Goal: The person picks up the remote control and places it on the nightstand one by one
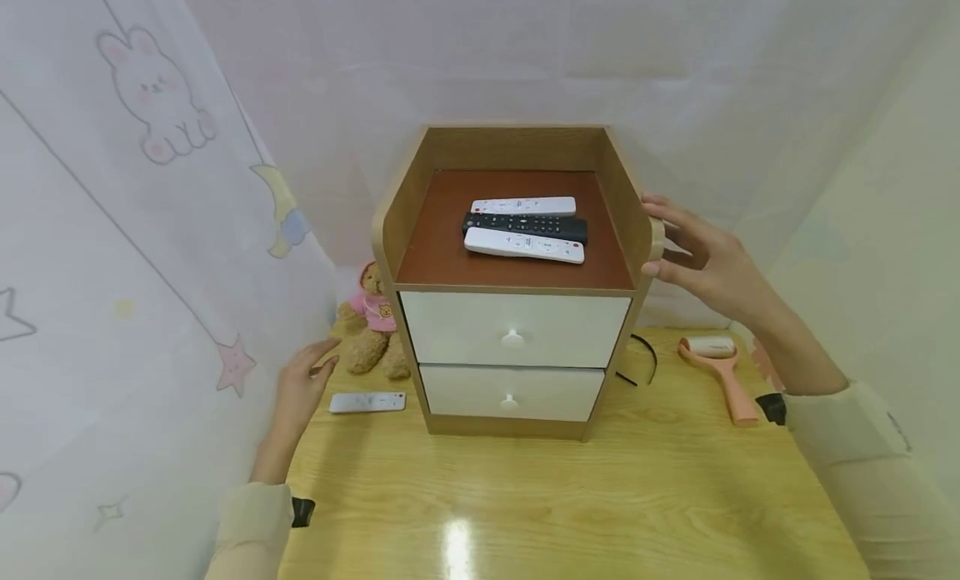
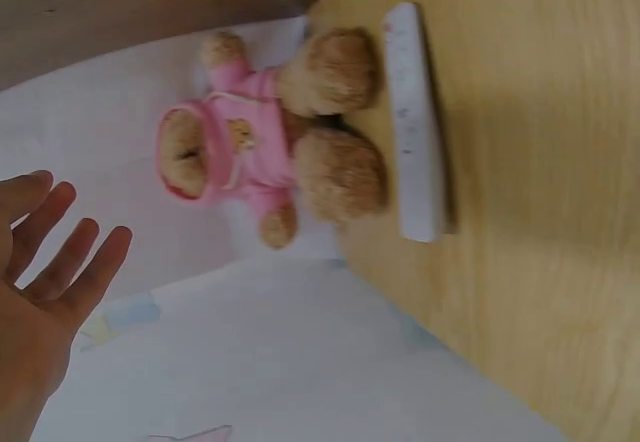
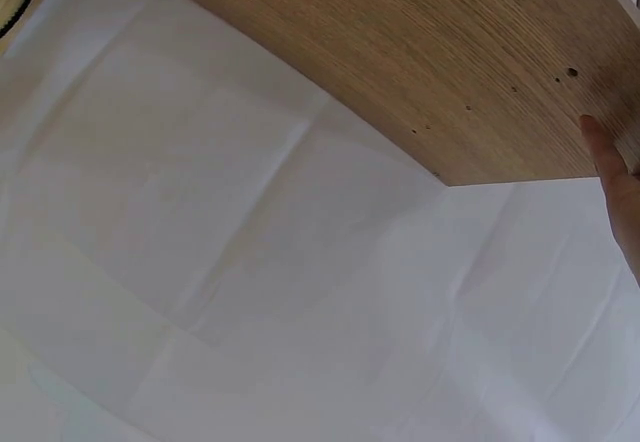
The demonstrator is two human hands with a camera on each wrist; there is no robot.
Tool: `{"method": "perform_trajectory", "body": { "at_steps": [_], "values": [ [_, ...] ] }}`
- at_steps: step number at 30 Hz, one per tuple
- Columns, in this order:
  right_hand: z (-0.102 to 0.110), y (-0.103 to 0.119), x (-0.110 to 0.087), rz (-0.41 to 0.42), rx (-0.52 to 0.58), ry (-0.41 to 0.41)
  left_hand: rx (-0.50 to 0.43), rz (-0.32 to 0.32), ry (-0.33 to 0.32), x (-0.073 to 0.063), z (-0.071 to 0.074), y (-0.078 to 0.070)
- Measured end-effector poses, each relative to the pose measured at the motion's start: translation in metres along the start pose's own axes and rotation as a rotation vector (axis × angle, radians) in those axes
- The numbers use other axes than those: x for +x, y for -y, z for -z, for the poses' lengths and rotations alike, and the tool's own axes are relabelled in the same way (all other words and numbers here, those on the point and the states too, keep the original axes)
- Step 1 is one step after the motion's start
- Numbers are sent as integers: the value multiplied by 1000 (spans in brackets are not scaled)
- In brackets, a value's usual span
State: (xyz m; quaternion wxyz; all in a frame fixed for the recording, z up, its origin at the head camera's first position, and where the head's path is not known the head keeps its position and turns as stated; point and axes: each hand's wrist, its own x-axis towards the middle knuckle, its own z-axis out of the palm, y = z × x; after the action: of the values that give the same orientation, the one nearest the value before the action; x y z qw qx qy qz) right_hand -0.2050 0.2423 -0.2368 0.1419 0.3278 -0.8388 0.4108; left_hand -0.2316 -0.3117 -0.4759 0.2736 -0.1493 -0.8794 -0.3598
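A small wooden cabinet (image 1: 517,426) with two white drawers (image 1: 465,326) stands upright on the table. My right hand (image 1: 708,259) is at its right side, fingertips on the outer face of the side panel (image 3: 440,72) and thumb at the front edge. Two white remote controls (image 1: 525,245) and a black one (image 1: 551,227) lie in the open top tray. My left hand (image 1: 303,388) hovers left of the cabinet, fingers loosely spread and holding nothing. Near it are a white remote control (image 1: 367,402) on the table and a teddy bear (image 2: 250,142) in a pink hoodie.
Right of the cabinet, an orange lint roller (image 1: 723,367) lies on the wooden table (image 1: 637,497). A thin black band (image 1: 651,355) shows beside the cabinet's right side. A wall with printed drawings (image 1: 157,97) bounds the left, and a pale sheet (image 1: 675,47) hangs behind.
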Motion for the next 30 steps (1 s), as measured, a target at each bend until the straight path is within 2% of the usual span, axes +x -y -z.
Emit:
{"method": "perform_trajectory", "body": {
  "at_steps": [4,6,9,11,13,15,22,25,30],
  "values": [
    [2,0,-2,-7,-8,-11,78,53,122,-18,-19,33],
    [3,0,-3,-8,-9,-14,129,46,175,-23,-27,47],
    [3,-1,-2,0,4,-14,181,70,301,-32,-38,64],
    [1,-2,-1,8,22,-11,192,109,386,-38,-44,75],
    [0,-3,-1,11,31,-9,187,178,475,-44,-49,83],
    [-1,-3,-1,11,38,-9,185,215,529,-47,-54,88],
    [-2,-2,-1,-1,37,-9,201,220,619,-53,-63,101],
    [-3,-2,-1,-1,40,-11,223,250,647,-54,-64,103],
    [-3,-2,0,22,64,-16,244,264,662,-56,-66,106]
  ]
}}
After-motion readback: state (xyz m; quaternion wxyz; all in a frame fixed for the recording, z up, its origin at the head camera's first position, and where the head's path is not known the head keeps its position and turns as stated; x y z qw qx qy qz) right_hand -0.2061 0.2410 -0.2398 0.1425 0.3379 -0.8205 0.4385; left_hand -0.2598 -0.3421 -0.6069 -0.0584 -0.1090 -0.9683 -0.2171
